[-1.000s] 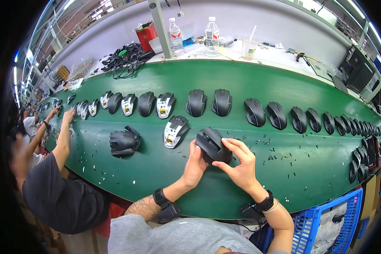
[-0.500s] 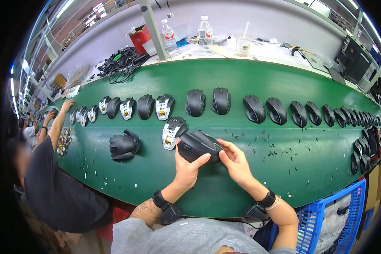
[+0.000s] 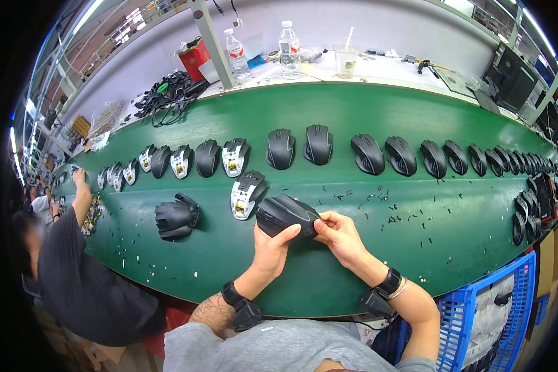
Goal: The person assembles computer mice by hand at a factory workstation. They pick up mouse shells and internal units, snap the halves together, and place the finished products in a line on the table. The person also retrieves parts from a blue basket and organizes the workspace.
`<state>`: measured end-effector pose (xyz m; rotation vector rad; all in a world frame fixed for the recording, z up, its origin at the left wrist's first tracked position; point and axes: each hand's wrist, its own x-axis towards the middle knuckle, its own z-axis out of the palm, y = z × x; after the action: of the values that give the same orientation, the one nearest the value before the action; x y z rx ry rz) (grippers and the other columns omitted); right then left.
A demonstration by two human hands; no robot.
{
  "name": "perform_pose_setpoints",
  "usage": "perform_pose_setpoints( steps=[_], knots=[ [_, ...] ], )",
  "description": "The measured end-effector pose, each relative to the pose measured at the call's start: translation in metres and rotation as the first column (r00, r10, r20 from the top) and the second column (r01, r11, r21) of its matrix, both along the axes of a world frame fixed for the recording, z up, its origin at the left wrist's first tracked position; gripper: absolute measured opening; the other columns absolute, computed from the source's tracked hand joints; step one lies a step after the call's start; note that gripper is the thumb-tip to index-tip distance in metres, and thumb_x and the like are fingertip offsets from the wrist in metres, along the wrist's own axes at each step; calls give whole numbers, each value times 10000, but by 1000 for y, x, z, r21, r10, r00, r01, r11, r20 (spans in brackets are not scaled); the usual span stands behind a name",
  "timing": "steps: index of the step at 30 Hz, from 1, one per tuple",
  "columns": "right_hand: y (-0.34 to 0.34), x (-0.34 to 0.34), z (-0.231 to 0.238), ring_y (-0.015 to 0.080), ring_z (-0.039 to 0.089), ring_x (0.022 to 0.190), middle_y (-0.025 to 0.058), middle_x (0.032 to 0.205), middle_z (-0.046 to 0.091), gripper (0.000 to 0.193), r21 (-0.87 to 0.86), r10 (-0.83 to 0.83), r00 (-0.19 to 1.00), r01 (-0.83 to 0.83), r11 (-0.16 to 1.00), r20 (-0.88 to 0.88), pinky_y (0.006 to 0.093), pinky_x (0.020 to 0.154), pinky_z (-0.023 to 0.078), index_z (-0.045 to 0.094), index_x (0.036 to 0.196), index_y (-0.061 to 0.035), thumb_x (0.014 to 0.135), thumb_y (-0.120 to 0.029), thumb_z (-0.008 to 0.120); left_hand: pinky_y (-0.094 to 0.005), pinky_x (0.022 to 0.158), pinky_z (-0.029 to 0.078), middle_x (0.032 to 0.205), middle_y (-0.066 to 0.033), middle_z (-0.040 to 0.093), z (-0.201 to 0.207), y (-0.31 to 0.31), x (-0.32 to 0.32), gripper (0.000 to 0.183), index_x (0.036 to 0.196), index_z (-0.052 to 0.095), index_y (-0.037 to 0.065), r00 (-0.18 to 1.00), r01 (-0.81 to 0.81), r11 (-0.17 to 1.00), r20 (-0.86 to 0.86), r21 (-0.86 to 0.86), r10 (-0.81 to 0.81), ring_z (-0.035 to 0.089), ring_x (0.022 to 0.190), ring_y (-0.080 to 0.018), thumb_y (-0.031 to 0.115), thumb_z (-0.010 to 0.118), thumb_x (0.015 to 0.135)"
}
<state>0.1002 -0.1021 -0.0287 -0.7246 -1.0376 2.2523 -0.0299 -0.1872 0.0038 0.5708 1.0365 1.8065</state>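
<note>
I hold a black computer mouse (image 3: pixel 286 214) above the green bench, tilted, with its rounded end toward my right. My left hand (image 3: pixel 270 251) is closed around its near left side, thumb along the lower edge. At the other end my right hand (image 3: pixel 341 237) grips the rear of the shell between thumb and fingers. Just beyond it lies an opened mouse (image 3: pixel 247 195) with a white inner part and a yellow patch showing. To the left rests a nested stack of black mouse shells (image 3: pixel 176 218).
Across the green bench (image 3: pixel 328 273) runs a long row of mice, some opened. Small black scraps (image 3: pixel 394 218) lie scattered at right. A blue crate (image 3: pixel 462 322) stands by the bench's right front edge. Bottles (image 3: pixel 289 51) stand on the back shelf. A co-worker (image 3: pixel 80 273) reaches in at left.
The held mouse has turned slightly in my hands, and my right fingers have shifted closer around its rear end. The view has shifted a little. The co-worker's arm has moved left and down.
</note>
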Motion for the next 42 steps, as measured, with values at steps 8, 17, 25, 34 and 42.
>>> perform_pose_setpoints(
  steps=[8,17,25,34,42],
  knots=[
    [3,-2,16,159,575,972,89,1055,601,521,572,-148,978,39,819,146,305,847,484,562,1115,2,688,-191,790,-370,899,424,1093,-75,584,-5,2,-23,418,1101,534,69,911,67,975,411,-212,27,554,1019,-201,422,433,902],
    [21,6,16,170,596,946,149,1045,623,565,568,-57,976,-75,820,211,291,839,478,549,1154,71,700,-174,779,-403,979,379,1215,-203,508,2,-1,-18,827,1212,450,-59,890,340,923,380,-182,-253,501,1134,-274,661,222,873],
    [25,6,23,129,599,878,127,986,639,488,368,-68,979,-8,930,191,259,792,483,553,1116,105,745,-148,743,-327,857,457,1054,-228,602,5,-7,-18,785,1122,536,-83,874,486,801,179,-350,-451,603,976,-293,593,198,907],
    [120,6,16,339,470,909,185,956,490,558,940,-943,303,-339,26,135,435,770,406,465,1086,6,683,-294,707,-314,770,473,946,-173,631,1,-10,-10,621,1031,571,-47,900,417,830,45,-371,-433,622,848,-251,496,286,934],
    [146,-87,-6,260,523,843,126,889,525,413,876,-948,143,-441,195,283,345,675,431,565,945,1,596,-204,646,-293,699,474,896,-85,600,-18,-18,-27,393,967,566,63,933,359,887,96,-290,-346,605,823,-212,420,411,918]
  ],
)
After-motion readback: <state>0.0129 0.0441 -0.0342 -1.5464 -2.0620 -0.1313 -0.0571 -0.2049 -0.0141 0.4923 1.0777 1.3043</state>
